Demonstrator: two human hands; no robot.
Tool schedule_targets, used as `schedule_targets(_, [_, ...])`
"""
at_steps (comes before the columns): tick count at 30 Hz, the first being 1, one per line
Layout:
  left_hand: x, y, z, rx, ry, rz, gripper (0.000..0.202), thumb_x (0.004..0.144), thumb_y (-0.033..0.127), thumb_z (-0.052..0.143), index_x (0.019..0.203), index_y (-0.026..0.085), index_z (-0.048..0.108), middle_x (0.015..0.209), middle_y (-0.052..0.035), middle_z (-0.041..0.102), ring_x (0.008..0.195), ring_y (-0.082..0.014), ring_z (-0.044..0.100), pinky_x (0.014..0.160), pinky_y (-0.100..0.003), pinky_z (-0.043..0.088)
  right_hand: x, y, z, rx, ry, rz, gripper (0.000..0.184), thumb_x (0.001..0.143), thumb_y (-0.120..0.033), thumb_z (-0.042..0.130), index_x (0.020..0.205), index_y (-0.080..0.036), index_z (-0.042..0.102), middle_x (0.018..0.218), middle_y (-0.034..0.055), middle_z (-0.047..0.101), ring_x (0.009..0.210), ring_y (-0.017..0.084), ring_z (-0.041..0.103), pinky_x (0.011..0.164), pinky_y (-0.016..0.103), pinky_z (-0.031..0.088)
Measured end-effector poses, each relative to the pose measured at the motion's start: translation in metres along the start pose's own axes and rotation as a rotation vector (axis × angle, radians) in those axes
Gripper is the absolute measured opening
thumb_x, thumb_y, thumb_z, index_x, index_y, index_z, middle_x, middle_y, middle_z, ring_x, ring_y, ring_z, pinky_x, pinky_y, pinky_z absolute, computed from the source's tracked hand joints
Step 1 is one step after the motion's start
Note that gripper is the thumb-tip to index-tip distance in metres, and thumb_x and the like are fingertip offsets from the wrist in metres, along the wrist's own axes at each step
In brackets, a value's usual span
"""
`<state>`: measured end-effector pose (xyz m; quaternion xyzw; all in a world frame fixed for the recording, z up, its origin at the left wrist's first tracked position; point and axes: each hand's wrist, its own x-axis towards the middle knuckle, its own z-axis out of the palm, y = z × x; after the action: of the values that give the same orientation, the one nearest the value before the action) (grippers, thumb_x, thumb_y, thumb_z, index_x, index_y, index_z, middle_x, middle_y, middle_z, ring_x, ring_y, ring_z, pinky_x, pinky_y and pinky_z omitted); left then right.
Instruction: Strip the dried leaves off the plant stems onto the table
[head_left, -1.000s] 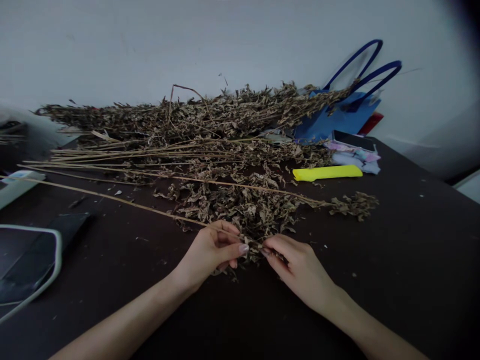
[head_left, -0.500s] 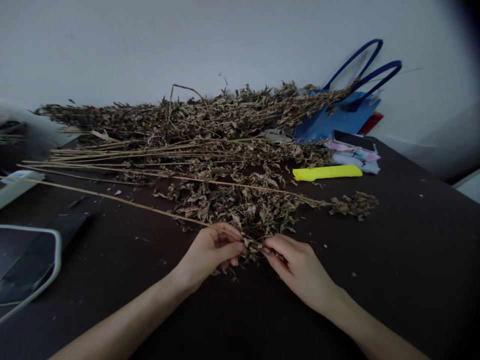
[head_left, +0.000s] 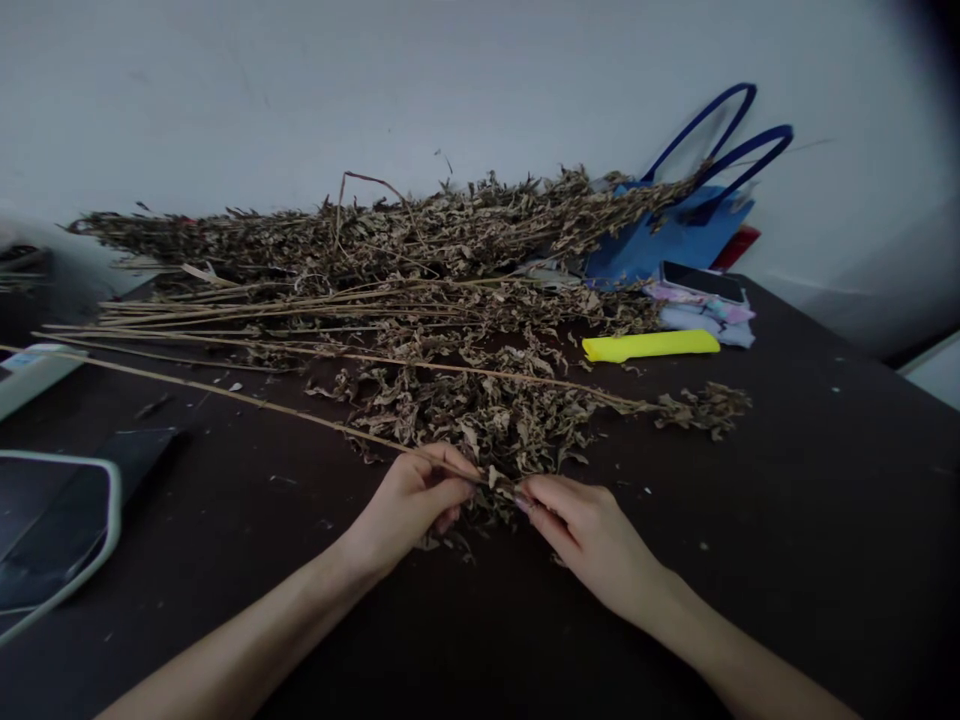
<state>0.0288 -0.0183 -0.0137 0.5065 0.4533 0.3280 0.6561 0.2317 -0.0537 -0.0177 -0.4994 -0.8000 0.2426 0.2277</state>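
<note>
A long thin dried stem (head_left: 225,393) runs from the far left across the dark table (head_left: 787,520) to my hands. My left hand (head_left: 409,505) pinches it near its leafy end. My right hand (head_left: 589,530) is closed on the dried leaves at the same stem's tip, a finger's width from the left hand. Just beyond both hands lies a heap of loose dried leaves (head_left: 480,420). Another leafy stem (head_left: 675,408) stretches off to the right.
A big pile of dried leafy stalks (head_left: 390,240) fills the back of the table by the wall. A blue bag (head_left: 675,235), a phone (head_left: 701,282) on cloth and a yellow object (head_left: 651,346) sit at the right. White-rimmed dark things (head_left: 52,520) lie at the left.
My left fingers have curled tighter on the stem and slid slightly left. The right hand has shifted a little left. The view has drifted slightly.
</note>
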Motion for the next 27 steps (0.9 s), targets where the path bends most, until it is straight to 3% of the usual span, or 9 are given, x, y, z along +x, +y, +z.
schedule_targets(5, [0.001, -0.002, -0.001, 0.039, 0.009, 0.005, 0.005, 0.070, 0.013, 0.055, 0.074, 0.015, 0.058, 0.052, 0.0063, 0.045, 0.040, -0.0043, 0.039, 0.038, -0.017, 0.033, 0.000, 0.000, 0.003, 0.015, 0.004, 0.001, 0.018, 0.088, -0.016, 0.041, 0.072, -0.019, 0.046, 0.068, -0.0006, 0.052, 0.059, 0.011, 0.049, 0.055, 0.023, 0.035])
schedule_targets(9, [0.003, -0.004, -0.006, 0.198, 0.078, 0.102, 0.009, 0.073, 0.013, 0.052, 0.070, 0.014, 0.060, 0.064, 0.0020, 0.055, 0.041, -0.0040, 0.044, 0.040, -0.017, 0.036, -0.001, 0.000, -0.001, 0.061, 0.053, 0.018, 0.024, 0.091, -0.022, 0.039, 0.067, -0.019, 0.042, 0.063, -0.0012, 0.048, 0.054, 0.010, 0.046, 0.054, 0.023, 0.035])
schedule_targets(14, [0.003, 0.003, -0.011, 0.241, 0.117, 0.101, 0.015, 0.075, 0.024, 0.058, 0.085, 0.015, 0.063, 0.074, -0.0015, 0.060, 0.042, -0.0044, 0.045, 0.039, -0.018, 0.038, 0.000, 0.002, -0.006, 0.040, 0.105, 0.056, 0.016, 0.088, -0.019, 0.042, 0.074, -0.019, 0.049, 0.065, -0.0007, 0.053, 0.055, 0.010, 0.049, 0.054, 0.023, 0.036])
schedule_targets(19, [0.002, 0.009, -0.013, 0.180, 0.084, 0.037, 0.034, 0.070, 0.031, 0.068, 0.100, 0.016, 0.061, 0.054, 0.0046, 0.052, 0.040, -0.0053, 0.041, 0.036, -0.016, 0.032, 0.000, 0.002, -0.005, -0.007, 0.074, 0.063, 0.011, 0.087, -0.019, 0.045, 0.088, -0.021, 0.056, 0.077, 0.0007, 0.061, 0.065, 0.013, 0.057, 0.060, 0.024, 0.041])
schedule_targets(23, [0.003, 0.007, -0.011, 0.044, 0.083, 0.023, 0.024, 0.075, 0.037, 0.063, 0.081, 0.014, 0.062, 0.052, 0.0049, 0.048, 0.039, -0.0032, 0.035, 0.035, -0.015, 0.027, 0.000, 0.002, -0.003, -0.040, 0.045, 0.063, 0.014, 0.087, -0.021, 0.045, 0.095, -0.021, 0.057, 0.085, 0.0021, 0.063, 0.071, 0.015, 0.059, 0.066, 0.028, 0.045])
schedule_targets(27, [0.004, 0.007, -0.010, -0.001, 0.104, 0.010, 0.025, 0.078, 0.037, 0.060, 0.070, 0.013, 0.060, 0.051, 0.0038, 0.049, 0.040, -0.0031, 0.037, 0.036, -0.015, 0.027, 0.000, -0.001, -0.006, -0.023, 0.054, 0.053, 0.017, 0.087, -0.028, 0.050, 0.102, -0.022, 0.057, 0.093, 0.0038, 0.061, 0.081, 0.017, 0.058, 0.071, 0.030, 0.046])
